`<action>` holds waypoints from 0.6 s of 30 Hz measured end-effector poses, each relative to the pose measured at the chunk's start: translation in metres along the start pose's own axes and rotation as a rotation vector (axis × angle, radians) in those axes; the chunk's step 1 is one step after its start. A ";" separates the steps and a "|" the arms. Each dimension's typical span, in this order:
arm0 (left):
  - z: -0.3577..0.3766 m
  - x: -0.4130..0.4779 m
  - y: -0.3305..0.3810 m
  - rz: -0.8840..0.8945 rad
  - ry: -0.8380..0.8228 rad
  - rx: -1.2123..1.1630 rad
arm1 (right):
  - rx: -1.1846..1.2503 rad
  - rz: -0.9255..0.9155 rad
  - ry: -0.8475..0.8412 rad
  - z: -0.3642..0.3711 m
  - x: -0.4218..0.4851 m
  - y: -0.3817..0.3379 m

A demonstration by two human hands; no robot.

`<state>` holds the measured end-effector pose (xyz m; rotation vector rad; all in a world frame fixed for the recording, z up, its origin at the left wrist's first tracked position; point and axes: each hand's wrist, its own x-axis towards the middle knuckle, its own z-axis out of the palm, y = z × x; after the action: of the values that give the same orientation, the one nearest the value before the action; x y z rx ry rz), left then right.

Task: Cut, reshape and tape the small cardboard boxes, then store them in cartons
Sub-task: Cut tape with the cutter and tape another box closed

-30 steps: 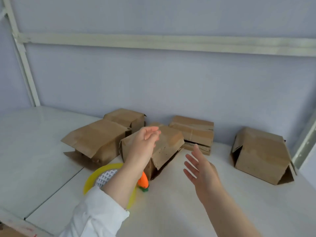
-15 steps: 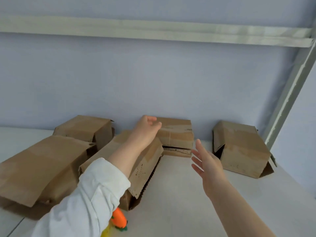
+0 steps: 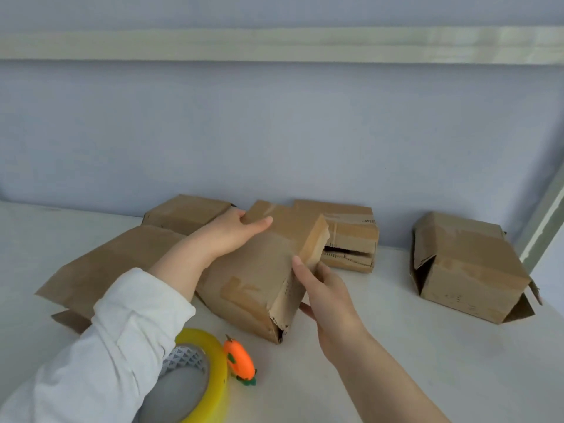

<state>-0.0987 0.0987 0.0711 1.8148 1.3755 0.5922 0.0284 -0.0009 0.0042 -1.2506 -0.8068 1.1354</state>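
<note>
A brown cardboard box (image 3: 259, 279) lies tilted in the middle of the white table (image 3: 427, 361), its torn open end facing me. My left hand (image 3: 235, 232) grips its far top edge, thumb across the top face. My right hand (image 3: 323, 288) holds its right side, fingers curled against the side wall. A yellow roll of tape (image 3: 213, 374) and a small orange carrot-shaped cutter (image 3: 239, 361) lie on the table just in front of the box.
Several other brown boxes stand along the lilac wall: a flattened box (image 3: 106, 270) at left, a small box (image 3: 186, 212) behind it, a taped box (image 3: 351, 236) at centre back, and an opened box (image 3: 467, 270) at right. A metal frame post (image 3: 546, 221) rises at far right.
Both hands were in the air above the boxes; now they have come down and taken hold of the middle box. The camera has shifted, bringing the tape roll back into view.
</note>
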 end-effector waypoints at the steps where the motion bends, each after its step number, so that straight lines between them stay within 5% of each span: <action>1: -0.002 -0.001 0.001 0.029 0.030 -0.050 | -0.005 -0.051 0.004 0.000 -0.002 -0.001; 5: -0.003 -0.014 0.012 0.107 0.177 -0.257 | -0.172 -0.266 0.058 -0.009 -0.017 -0.011; 9: 0.014 -0.039 0.025 0.124 0.092 -0.566 | -0.337 -0.448 0.027 -0.042 -0.033 -0.022; 13: 0.049 -0.067 0.028 0.165 0.091 -0.892 | -0.348 -0.500 -0.027 -0.077 -0.047 -0.021; 18: 0.090 -0.092 0.012 0.253 0.215 -1.027 | -0.332 -0.488 -0.147 -0.105 -0.063 -0.020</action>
<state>-0.0527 -0.0167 0.0349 1.0789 0.7042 1.3535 0.1127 -0.0911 0.0124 -1.1540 -1.3684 0.7171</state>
